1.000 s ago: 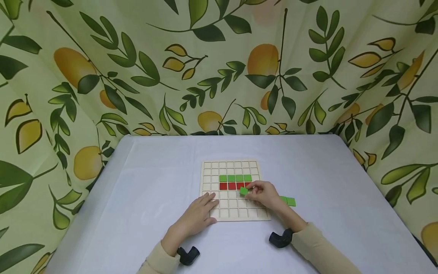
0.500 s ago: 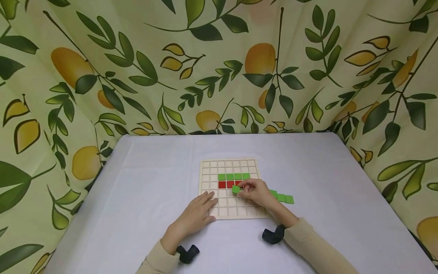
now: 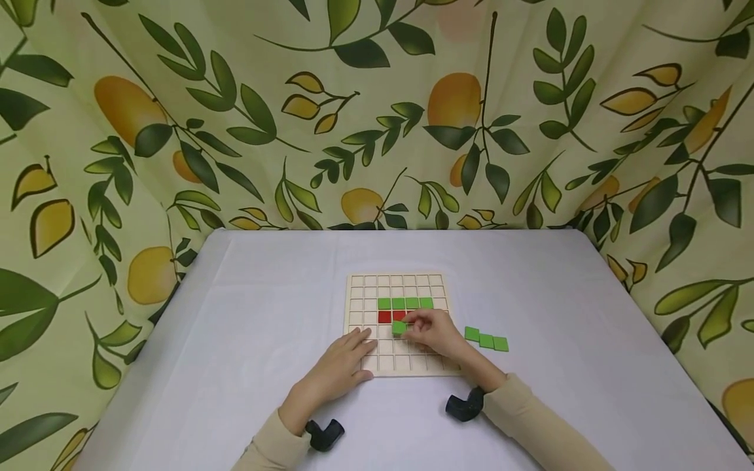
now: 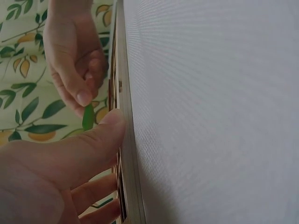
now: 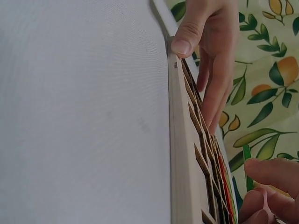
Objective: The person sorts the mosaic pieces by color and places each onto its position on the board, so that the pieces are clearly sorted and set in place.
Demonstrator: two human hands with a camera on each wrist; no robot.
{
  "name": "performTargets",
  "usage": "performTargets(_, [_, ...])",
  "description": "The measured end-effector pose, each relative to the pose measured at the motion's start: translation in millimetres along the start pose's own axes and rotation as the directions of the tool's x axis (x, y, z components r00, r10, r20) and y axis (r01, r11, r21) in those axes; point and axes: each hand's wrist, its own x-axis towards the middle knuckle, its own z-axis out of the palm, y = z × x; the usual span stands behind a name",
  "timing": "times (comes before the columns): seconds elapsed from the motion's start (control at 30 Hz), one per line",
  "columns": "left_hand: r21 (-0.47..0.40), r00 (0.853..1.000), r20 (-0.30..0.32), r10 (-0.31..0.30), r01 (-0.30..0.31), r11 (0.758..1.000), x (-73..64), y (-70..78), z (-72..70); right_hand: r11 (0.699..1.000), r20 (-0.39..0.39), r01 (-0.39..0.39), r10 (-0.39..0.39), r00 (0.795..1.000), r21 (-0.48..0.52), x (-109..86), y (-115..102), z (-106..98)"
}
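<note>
A square wooden grid board (image 3: 385, 365) lies on the table, with a row of green tiles (image 3: 405, 303) and, just below it, a row of red tiles (image 3: 385, 317) partly hidden by my right hand. My right hand (image 3: 434, 332) pinches a green square tile (image 3: 398, 328) by its edge between thumb and fingers, over the cells below the red row. In the right wrist view the pinched tile stands tilted above the board. My left hand (image 3: 340, 367) rests on the board's left side, fingers spread on the grid and thumb at the near edge.
Several loose green tiles (image 3: 485, 341) lie on the white-covered table (image 3: 265, 294) to the right of the board. A black wrist camera (image 3: 465, 405) sits at the right wrist, another black camera (image 3: 325, 436) at the left. A patterned curtain (image 3: 377, 131) surrounds the table's back and sides.
My right hand has moved left across the board with the pinched green tile, from below the right end of the red row toward its middle. The left hand has stayed in place.
</note>
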Motion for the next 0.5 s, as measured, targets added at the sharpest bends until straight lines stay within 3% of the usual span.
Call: performTargets(0.5, [0.005, 1.0, 0.008, -0.003, 0.003, 1.0, -0.3, 0.0, 0.2, 1.0, 0.004, -0.025, 0.025, 1.0, 0.011, 3.0, 0, 12])
